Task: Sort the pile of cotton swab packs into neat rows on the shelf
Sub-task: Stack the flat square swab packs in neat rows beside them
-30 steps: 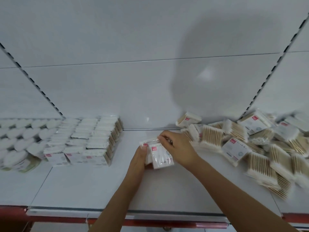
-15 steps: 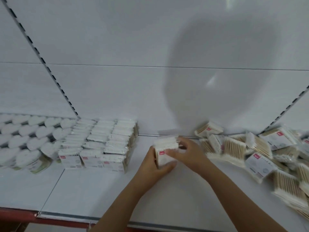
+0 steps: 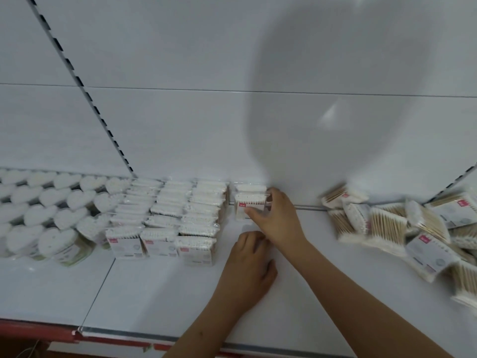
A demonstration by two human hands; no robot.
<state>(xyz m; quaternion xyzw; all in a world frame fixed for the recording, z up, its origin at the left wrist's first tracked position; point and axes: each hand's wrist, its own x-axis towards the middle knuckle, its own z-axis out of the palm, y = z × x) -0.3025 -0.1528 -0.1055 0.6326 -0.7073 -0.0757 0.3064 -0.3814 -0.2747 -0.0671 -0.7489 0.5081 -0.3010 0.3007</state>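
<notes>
Red labels on the packs [image 3: 249,204] are too blurred to read. Right hand [image 3: 277,218] grips them just right of the rows [image 3: 170,218]; left hand [image 3: 247,270] rests loose on the shelf [image 3: 322,293]. The pile [image 3: 402,226] lies further right, heart-shaped boxes [image 3: 44,208] left.

Loose pile of packs [image 3: 402,228] blurred and cut by right edge, heart-shaped packs [image 3: 38,210] cut by left edge, pack labels unreadable.

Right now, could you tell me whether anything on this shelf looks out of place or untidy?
Yes: the loose pile of cotton swab packs at the right lies jumbled, packs tilted and overlapping, unlike the neat rows at the left. Nothing looks damaged.
</notes>
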